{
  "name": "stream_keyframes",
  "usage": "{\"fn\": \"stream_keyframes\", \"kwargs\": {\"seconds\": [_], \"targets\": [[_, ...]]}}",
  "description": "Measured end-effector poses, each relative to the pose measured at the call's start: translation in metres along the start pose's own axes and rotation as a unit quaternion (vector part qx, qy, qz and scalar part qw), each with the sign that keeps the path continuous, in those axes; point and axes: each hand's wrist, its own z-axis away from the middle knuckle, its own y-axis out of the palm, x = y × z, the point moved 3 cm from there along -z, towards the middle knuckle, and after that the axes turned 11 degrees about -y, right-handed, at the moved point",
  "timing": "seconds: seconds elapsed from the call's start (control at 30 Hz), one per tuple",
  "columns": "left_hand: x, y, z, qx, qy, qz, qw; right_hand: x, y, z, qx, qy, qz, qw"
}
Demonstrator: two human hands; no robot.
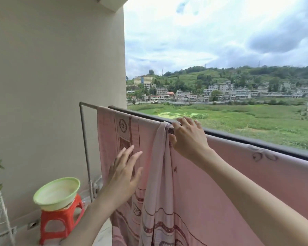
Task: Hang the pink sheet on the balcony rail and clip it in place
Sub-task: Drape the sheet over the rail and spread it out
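One sheet (194, 183), pink and patterned, fills the lower middle and lower right of the frame, draped over the rail (256, 140). Its long axis follows the rail, running from the upper left down toward the right edge, and the cloth hangs straight down from it. Near the centre a fold is bunched into a narrow rope that drops from the rail. At lower left a green basin (57, 192) sits on a red stool (60, 222), near the wall.

The right hand (187, 137) sits at the bunch, fingers curled over the rail's top and thumb against the cloth beneath; whether it pinches the sheet or a clip I cannot tell, since no clip shows. The left hand (124, 176) is lower, fingers straight and spread, flat on the hanging cloth.

The step in hand looks like spreading the sheet, with hanging done. Next, the bunch wants pulling flat along the rail, then clips, which must be fetched.
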Motion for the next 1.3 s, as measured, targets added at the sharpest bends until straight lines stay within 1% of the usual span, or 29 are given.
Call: {"fn": "stream_keyframes", "kwargs": {"seconds": [0.07,0.13,0.2,0.27,0.33,0.37,0.5,0.57,0.63,0.73,0.97,1.1,1.2,1.3], "targets": [[0.007,0.021,-0.039,0.013,0.031,0.031,0.999,-0.002,0.013,-0.021,-0.011,0.034,0.002,0.999],[0.004,0.029,-0.074,-0.004,0.069,0.06,0.996,-0.001,0.017,-0.027,-0.024,0.06,0.006,0.998],[0.004,0.037,-0.116,-0.023,0.122,0.099,0.987,-0.002,0.027,-0.033,-0.056,0.089,0.063,0.992],[-0.001,0.044,-0.152,-0.011,0.18,0.128,0.975,0.0,0.036,-0.034,-0.08,0.115,0.132,0.981],[-0.006,0.052,-0.178,0.013,0.225,0.182,0.957,-0.001,0.041,-0.035,-0.131,0.143,0.165,0.967],[-0.005,0.054,-0.187,0.019,0.236,0.224,0.946,0.0,0.044,-0.036,-0.142,0.156,0.166,0.963],[0.001,0.061,-0.204,0.02,0.257,0.384,0.887,0.002,0.047,-0.034,-0.147,0.177,0.201,0.952],[-0.002,0.062,-0.207,0.025,0.262,0.429,0.864,0.0,0.046,-0.032,-0.137,0.181,0.209,0.951],[-0.002,0.061,-0.209,0.01,0.271,0.429,0.862,0.0,0.045,-0.03,-0.143,0.178,0.217,0.949],[0.002,0.061,-0.21,-0.015,0.267,0.41,0.872,0.002,0.045,-0.03,-0.152,0.168,0.222,0.948],[0.004,0.058,-0.215,0.067,0.235,0.444,0.862,0.002,0.045,-0.03,-0.16,0.175,0.22,0.946],[0.007,0.058,-0.216,0.071,0.248,0.453,0.853,0.004,0.046,-0.032,-0.166,0.185,0.228,0.941],[0.01,0.057,-0.22,0.091,0.249,0.455,0.85,0.004,0.045,-0.032,-0.164,0.194,0.226,0.941],[0.013,0.055,-0.22,0.09,0.257,0.45,0.85,0.004,0.046,-0.033,-0.155,0.202,0.22,0.942]]}}
